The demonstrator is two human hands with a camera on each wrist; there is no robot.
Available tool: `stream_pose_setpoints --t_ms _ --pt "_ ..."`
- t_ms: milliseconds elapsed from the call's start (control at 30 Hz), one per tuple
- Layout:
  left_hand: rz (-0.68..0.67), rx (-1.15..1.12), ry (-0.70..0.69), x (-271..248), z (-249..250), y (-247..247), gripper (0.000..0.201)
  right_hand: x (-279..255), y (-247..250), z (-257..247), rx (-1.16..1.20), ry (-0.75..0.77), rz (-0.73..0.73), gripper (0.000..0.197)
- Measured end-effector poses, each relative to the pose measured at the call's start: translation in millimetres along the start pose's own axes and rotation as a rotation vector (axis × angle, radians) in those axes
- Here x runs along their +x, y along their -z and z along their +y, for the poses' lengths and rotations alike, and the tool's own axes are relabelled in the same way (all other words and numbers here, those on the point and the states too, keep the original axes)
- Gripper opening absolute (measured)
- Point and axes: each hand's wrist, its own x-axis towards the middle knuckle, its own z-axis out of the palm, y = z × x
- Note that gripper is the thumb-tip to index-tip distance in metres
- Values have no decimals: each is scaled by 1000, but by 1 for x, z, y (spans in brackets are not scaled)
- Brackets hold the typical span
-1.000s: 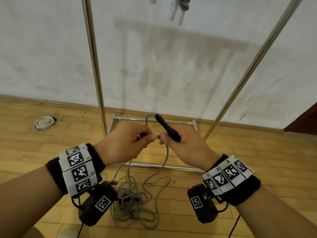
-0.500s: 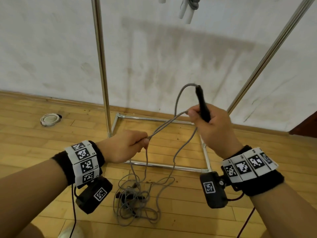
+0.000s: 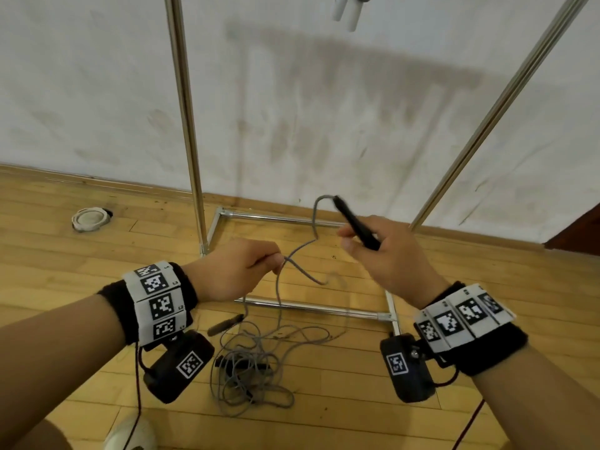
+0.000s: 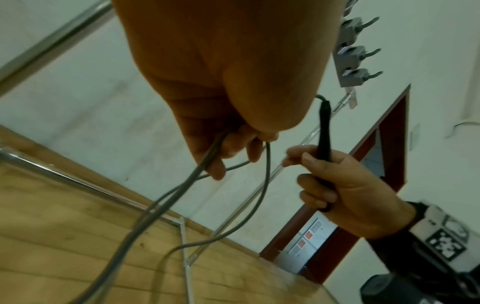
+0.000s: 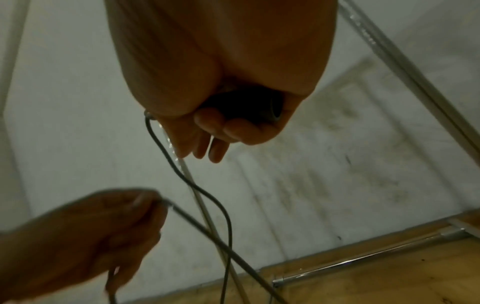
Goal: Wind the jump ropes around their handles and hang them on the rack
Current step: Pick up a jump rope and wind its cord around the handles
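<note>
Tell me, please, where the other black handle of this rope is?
In the head view, the other handle lies on the wooden floor just right of the left wrist, above the rope pile.

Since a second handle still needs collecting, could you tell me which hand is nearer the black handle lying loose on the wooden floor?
Left. The left hand pinches the grey rope just above that black handle; the right hand, gripping the other handle, is farther off to the right.
</note>
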Motion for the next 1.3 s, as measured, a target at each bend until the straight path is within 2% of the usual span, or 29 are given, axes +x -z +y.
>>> stream_pose_setpoints --t_ms 133,233,333,467,633,767,933,1000,1100,1167,1300 --pt "58 -129 -26 0 26 1 25 -6 -26 -17 -50 24 -194 14" --pt "112 -133 -63 -2 34 6 21 -6 -36 -24 -14 20 -208 12" --pt "97 -90 -59 -1 27 10 19 -1 -34 -26 -3 17 -150 19" --pt "-61 -17 44 0 6 7 17 5 -24 -26 -13 42 -75 30" --pt "-210 177 103 -6 -20 -1 11 10 -2 -21 95 50 79 20" --pt "-182 219 123 -6 -30 -2 4 12 12 -11 75 47 142 20" --pt "-109 135 157 -6 -28 0 16 18 24 4 77 -100 252 11" --pt "-37 100 144 -5 -23 1 16 18 24 7 50 -128 219 5" --pt "45 12 123 -3 -12 7 13 14 18 3 52 -175 111 17" --pt "68 -118 123 -2 -4 11 11 9 12 -5 173 -218 21 28" --pt "158 -442 127 -1 13 17 15 -4 -7 -27 345 -171 -143 18"
